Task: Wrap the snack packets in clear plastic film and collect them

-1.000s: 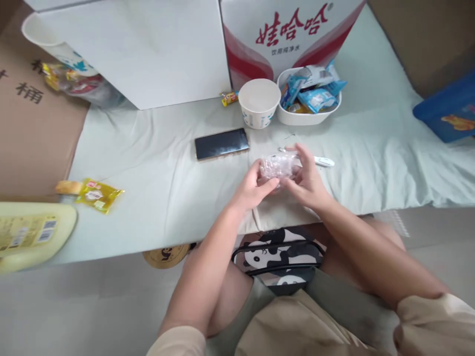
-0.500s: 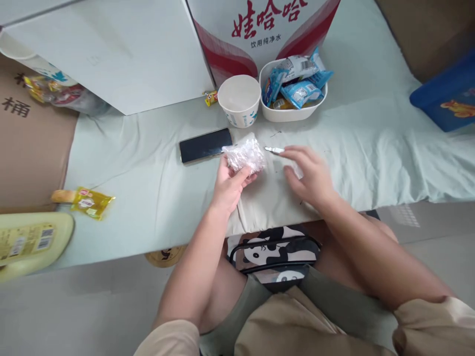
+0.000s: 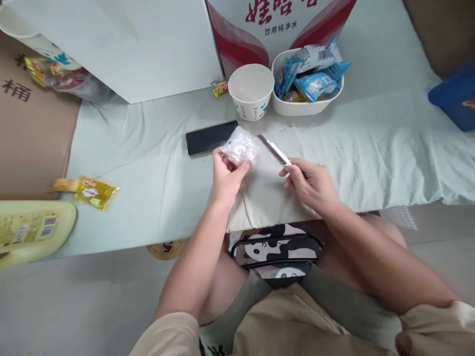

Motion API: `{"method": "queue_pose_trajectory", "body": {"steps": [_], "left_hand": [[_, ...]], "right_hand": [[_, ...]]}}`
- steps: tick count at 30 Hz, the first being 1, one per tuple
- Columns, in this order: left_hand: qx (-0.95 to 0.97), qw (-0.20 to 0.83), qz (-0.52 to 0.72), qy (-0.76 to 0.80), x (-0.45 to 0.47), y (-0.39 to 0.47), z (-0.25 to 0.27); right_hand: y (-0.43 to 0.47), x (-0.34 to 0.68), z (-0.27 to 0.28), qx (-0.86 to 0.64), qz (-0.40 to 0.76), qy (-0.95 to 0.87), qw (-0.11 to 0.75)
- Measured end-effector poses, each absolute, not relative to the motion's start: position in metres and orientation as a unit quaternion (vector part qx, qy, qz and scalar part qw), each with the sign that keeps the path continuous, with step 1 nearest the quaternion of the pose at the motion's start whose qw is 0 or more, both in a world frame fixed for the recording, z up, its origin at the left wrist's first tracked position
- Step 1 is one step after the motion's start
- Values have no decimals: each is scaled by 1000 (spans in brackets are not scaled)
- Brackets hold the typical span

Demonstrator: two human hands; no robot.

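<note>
Right hand (image 3: 310, 182) holds cutter (image 3: 279, 153), blade (image 3: 264, 141) clear of plastic bundle (image 3: 242, 146).

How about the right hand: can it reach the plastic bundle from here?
Probably yes: the right hand holds the knife with its blade near the plastic bundle, which the left hand grips, and nothing visible stands between.

Prob. a home rm: lt-green cloth (image 3: 178, 207) under the fingers (image 3: 243, 170), w/ a phone (image 3: 204, 140) just beyond the L ones & a tub (image 3: 293, 108) of snack pkts (image 3: 319, 85) farther past the R ones. Drinking-water carton (image 3: 241, 29) behind these; yellow jug (image 3: 61, 237) well L of the fingers; casual shorts (image 3: 345, 301) & panda-print piece (image 3: 267, 247) below them.
</note>
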State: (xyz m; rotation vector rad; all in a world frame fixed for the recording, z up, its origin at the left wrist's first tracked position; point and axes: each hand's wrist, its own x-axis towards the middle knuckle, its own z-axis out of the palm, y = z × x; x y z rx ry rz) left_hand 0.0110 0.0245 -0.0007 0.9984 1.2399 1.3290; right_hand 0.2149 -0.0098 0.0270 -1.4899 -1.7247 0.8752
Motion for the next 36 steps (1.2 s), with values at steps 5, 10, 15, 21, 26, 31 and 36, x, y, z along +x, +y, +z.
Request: {"method": "queue_pose_trajectory", "body": {"steps": [5,10,15,21,26,31,36], "left_hand": [[391,547,545,500,5,23,1],[335,514,603,510,-15,30,4],[484,459,511,542,-4,14,4],[670,289,423,537,10,4,12],[634,294,422,578,1,13,12],[426,510,505,551,-4,15,14],[357,571,525,520,-15,17,20]], "right_hand": [[-5,198,20,-550,274,-727,307],[4,217,13,-574,232,-735,275],[12,242,7,-663,137,-686,268],[11,239,1,-625,90,-706,320],[3,226,4,-532,178,-760,328],[-3,218,11,-439,276,-797,310],[-2,219,11,-509,274,-748,326]]}}
